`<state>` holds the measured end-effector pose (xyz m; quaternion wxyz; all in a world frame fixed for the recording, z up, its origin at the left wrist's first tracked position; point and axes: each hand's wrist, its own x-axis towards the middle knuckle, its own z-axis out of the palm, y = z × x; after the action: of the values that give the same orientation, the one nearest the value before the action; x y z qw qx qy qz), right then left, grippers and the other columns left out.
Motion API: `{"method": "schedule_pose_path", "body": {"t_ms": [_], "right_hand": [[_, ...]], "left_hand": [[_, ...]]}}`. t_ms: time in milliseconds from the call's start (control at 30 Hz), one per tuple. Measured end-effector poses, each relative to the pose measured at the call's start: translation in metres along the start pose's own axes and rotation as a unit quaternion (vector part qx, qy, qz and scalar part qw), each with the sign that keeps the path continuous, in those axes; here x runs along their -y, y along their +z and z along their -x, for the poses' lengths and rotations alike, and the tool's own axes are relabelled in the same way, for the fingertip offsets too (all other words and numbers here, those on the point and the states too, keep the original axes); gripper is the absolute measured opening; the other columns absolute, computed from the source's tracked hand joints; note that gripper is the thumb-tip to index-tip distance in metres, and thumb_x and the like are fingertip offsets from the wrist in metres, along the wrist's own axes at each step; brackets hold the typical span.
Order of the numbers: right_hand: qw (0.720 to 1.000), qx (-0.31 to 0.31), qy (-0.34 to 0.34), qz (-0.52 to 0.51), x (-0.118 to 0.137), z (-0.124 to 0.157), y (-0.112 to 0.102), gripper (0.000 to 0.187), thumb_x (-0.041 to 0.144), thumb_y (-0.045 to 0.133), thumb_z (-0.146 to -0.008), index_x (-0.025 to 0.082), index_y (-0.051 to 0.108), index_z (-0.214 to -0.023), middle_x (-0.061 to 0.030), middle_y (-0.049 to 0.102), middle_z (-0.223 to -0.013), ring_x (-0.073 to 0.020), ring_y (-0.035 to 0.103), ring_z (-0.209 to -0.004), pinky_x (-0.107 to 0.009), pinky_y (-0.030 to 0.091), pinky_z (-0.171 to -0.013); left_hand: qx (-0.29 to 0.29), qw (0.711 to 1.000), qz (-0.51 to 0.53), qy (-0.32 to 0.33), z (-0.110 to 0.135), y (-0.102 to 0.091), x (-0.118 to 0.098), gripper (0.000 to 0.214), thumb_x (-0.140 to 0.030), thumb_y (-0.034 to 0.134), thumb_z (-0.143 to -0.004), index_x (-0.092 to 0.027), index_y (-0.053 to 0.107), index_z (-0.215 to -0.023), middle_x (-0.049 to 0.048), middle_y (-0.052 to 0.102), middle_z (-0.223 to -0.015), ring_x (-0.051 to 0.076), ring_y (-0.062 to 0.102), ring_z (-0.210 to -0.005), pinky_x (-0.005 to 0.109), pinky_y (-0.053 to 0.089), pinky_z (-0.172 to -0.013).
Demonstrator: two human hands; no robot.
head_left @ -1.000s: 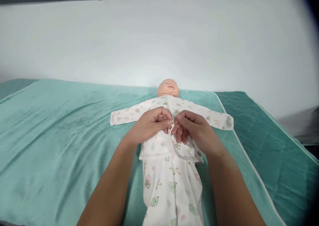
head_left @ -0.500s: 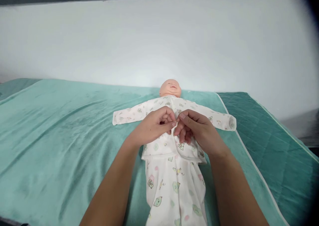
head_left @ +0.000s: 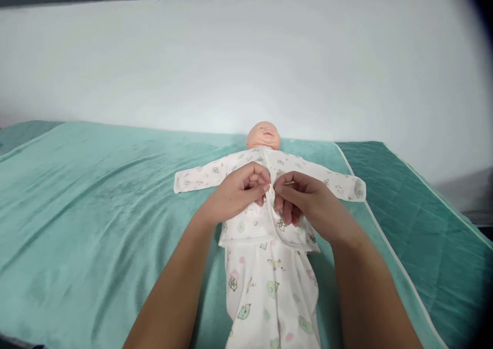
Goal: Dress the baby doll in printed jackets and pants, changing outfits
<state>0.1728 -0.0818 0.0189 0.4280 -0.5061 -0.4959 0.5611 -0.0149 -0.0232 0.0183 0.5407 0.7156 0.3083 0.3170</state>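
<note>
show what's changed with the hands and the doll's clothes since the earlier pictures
The right hand has drawn slightly rightward, leaving a small gap between its fingertips and those of the left hand over the front of the patterned top. Whether either let go of fabric is unclear. The doll's head, spread sleeves and trousers look unchanged.

We get soft, fairly even light. Wall (head_left: 246, 77) palest just above frame centre, greyer toward sides; dim shadow on it at right edge. Dark blurred curve eats upper-right and lower-right corners. We find patterned clothes (head_left: 254, 235) readable, blanket (head_left: 96, 205) texture smoothed.
</note>
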Motion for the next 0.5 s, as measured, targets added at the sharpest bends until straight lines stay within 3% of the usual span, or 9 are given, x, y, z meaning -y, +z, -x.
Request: {"method": "schedule_pose_path", "body": {"t_ms": [167, 500], "right_hand": [[0.999, -0.008, 0.020, 0.043, 0.0004, 0.0048, -0.0015, 0.026, 0.046, 0.063, -0.090, 0.020, 0.063, -0.088, -0.0013, 0.068, -0.069, -0.0118, 0.060, -0.050, -0.021, 0.045, -0.044], [0.997, -0.005, 0.012, 0.072, -0.0022, 0.0025, -0.0009, 0.018, 0.038, 0.066, -0.087, 0.021, 0.062, -0.092, 0.0005, 0.066, -0.065, -0.0103, 0.057, -0.046, -0.019, 0.040, -0.042]], "left_hand": [[-0.010, 0.999, -0.041, 0.010, 0.0004, -0.0022, 0.0006, 0.011, -0.029, 0.062, -0.088, -0.021, 0.061, -0.095, -0.0009, 0.059, -0.081, 0.011, 0.053, -0.072, 0.024, 0.043, -0.063], [-0.029, 0.996, -0.088, 0.001, -0.0015, 0.0021, -0.0053, 0.013, -0.032, 0.064, -0.086, -0.020, 0.066, -0.084, -0.0017, 0.058, -0.074, 0.009, 0.045, -0.062, 0.023, 0.036, -0.056]]}}
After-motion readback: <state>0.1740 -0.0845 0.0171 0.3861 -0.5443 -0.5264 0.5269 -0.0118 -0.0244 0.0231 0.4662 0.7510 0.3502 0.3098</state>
